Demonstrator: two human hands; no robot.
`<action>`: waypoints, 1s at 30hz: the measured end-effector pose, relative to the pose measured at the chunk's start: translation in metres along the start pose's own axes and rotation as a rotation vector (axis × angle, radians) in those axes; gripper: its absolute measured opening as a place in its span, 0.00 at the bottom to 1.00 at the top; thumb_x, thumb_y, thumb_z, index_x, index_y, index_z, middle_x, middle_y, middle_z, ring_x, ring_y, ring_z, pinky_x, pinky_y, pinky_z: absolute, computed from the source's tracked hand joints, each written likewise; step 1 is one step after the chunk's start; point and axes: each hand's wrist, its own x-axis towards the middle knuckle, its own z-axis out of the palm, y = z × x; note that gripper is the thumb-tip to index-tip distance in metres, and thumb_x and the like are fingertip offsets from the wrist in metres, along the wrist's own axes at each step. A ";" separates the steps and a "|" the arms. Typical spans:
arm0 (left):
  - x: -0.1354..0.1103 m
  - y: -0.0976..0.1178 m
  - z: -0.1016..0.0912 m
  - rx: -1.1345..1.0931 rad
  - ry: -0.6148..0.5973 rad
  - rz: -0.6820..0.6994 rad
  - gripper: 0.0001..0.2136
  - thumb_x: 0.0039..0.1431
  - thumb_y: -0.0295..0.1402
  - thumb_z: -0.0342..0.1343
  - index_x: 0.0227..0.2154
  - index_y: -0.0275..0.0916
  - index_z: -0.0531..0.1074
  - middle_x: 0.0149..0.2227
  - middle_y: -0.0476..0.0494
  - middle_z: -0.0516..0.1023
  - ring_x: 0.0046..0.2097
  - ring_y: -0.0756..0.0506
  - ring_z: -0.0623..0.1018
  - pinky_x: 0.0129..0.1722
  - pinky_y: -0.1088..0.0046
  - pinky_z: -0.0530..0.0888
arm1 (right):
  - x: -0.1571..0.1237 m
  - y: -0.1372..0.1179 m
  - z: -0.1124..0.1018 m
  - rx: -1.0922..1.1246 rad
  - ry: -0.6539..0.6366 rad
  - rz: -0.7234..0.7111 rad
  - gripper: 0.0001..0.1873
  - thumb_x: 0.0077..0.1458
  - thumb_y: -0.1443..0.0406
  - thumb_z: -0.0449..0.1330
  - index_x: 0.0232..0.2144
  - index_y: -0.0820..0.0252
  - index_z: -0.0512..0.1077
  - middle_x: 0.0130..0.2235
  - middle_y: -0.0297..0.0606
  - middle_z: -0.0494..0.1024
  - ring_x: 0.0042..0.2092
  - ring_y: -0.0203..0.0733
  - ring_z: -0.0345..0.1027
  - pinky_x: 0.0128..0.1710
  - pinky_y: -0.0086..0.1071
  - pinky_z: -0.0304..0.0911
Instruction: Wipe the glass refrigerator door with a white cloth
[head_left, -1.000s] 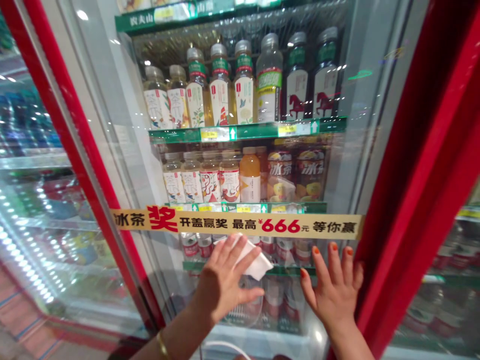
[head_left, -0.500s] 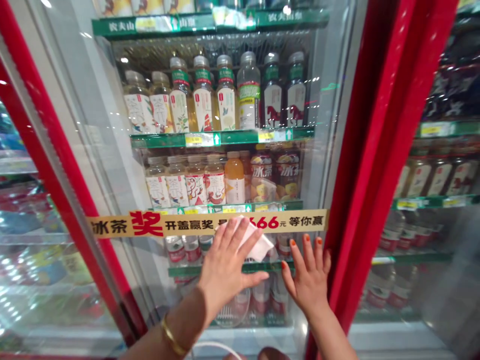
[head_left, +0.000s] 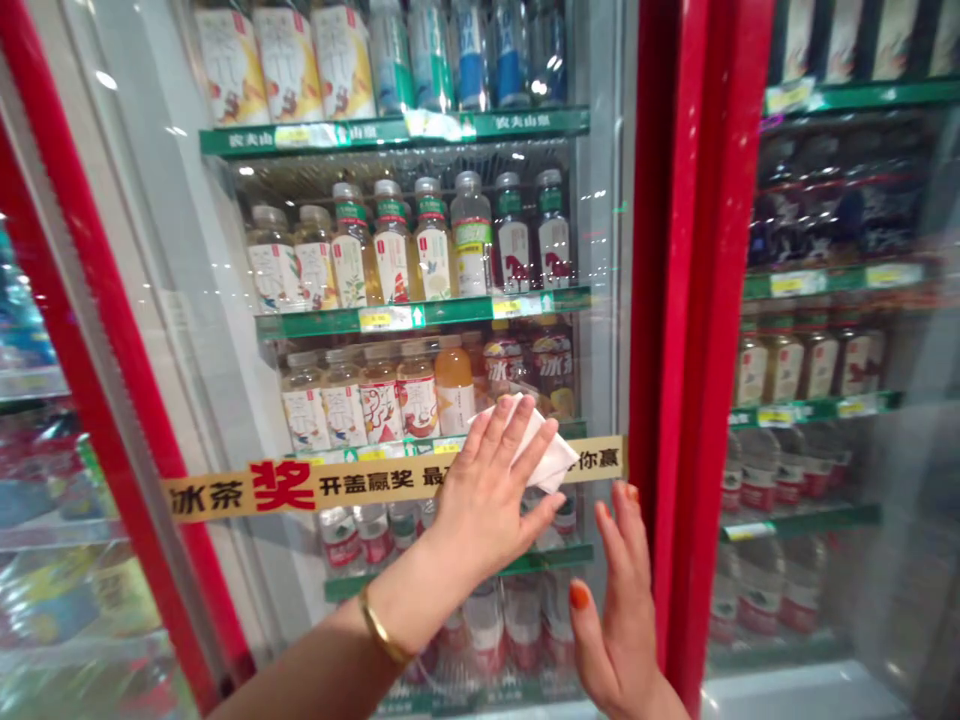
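Facing a glass cooler door [head_left: 600, 200], glossy red frame [head_left: 679, 300] | left hand [head_left: 484, 490] flat, pressing crumpled white cloth [head_left: 544, 455] against the glass over tan banner strip [head_left: 360, 485] | right hand [head_left: 616, 620] open, fingers spread, beside the frame

Head-worn view, close, facing glass cooler door [head_left: 180, 300]

Bright light is reflected off the glass door [head_left: 187, 300] (white glints are scattered near its top left), the bottles [head_left: 784, 365] at right are smeared by motion blur, and the red door frame [head_left: 82, 370] is bowed by wide-angle distortion.
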 end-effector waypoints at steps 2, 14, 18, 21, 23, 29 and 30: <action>-0.007 0.007 0.000 -0.078 0.041 -0.014 0.48 0.74 0.45 0.54 0.82 0.39 0.28 0.84 0.35 0.37 0.85 0.37 0.42 0.83 0.48 0.55 | 0.024 -0.020 0.005 0.216 -0.021 -0.087 0.40 0.78 0.49 0.37 0.83 0.53 0.35 0.84 0.45 0.43 0.83 0.57 0.43 0.73 0.58 0.65; -0.074 -0.107 -0.058 0.040 0.219 -0.290 0.43 0.71 0.31 0.56 0.82 0.60 0.41 0.85 0.53 0.38 0.84 0.35 0.43 0.84 0.40 0.44 | 0.141 0.020 0.028 -0.392 -0.039 -0.099 0.47 0.77 0.45 0.47 0.83 0.51 0.29 0.82 0.48 0.53 0.83 0.61 0.44 0.80 0.69 0.40; -0.090 -0.133 -0.059 0.110 0.201 -0.399 0.41 0.74 0.35 0.54 0.82 0.61 0.39 0.85 0.54 0.36 0.84 0.34 0.40 0.83 0.37 0.41 | 0.132 0.007 0.046 -0.369 -0.138 -0.203 0.63 0.66 0.30 0.53 0.83 0.54 0.30 0.83 0.50 0.48 0.83 0.69 0.40 0.80 0.72 0.41; -0.094 -0.133 -0.053 0.139 0.197 -0.398 0.41 0.74 0.37 0.53 0.82 0.58 0.39 0.84 0.52 0.37 0.84 0.34 0.41 0.84 0.38 0.41 | 0.107 0.012 0.039 -0.344 -0.402 -0.527 0.61 0.63 0.24 0.45 0.83 0.51 0.44 0.81 0.42 0.58 0.80 0.62 0.53 0.80 0.58 0.51; -0.094 -0.131 -0.050 0.144 0.206 -0.400 0.41 0.74 0.37 0.53 0.82 0.58 0.39 0.84 0.53 0.37 0.84 0.35 0.41 0.84 0.39 0.41 | 0.115 0.026 0.024 -0.381 -0.429 -0.557 0.59 0.65 0.25 0.45 0.83 0.50 0.43 0.81 0.41 0.58 0.80 0.61 0.53 0.80 0.59 0.52; -0.093 -0.131 -0.051 0.153 0.209 -0.380 0.41 0.75 0.37 0.53 0.82 0.55 0.39 0.84 0.53 0.35 0.85 0.38 0.40 0.84 0.46 0.38 | 0.177 0.035 0.013 -0.543 -0.165 -0.244 0.62 0.69 0.31 0.47 0.82 0.63 0.26 0.84 0.53 0.33 0.84 0.69 0.24 0.80 0.73 0.34; -0.093 -0.132 -0.051 0.155 0.203 -0.376 0.41 0.75 0.37 0.54 0.82 0.54 0.39 0.84 0.52 0.35 0.85 0.38 0.39 0.84 0.47 0.38 | 0.167 0.031 0.016 -0.542 -0.205 -0.321 0.64 0.67 0.29 0.46 0.82 0.65 0.29 0.84 0.53 0.35 0.84 0.67 0.23 0.81 0.71 0.32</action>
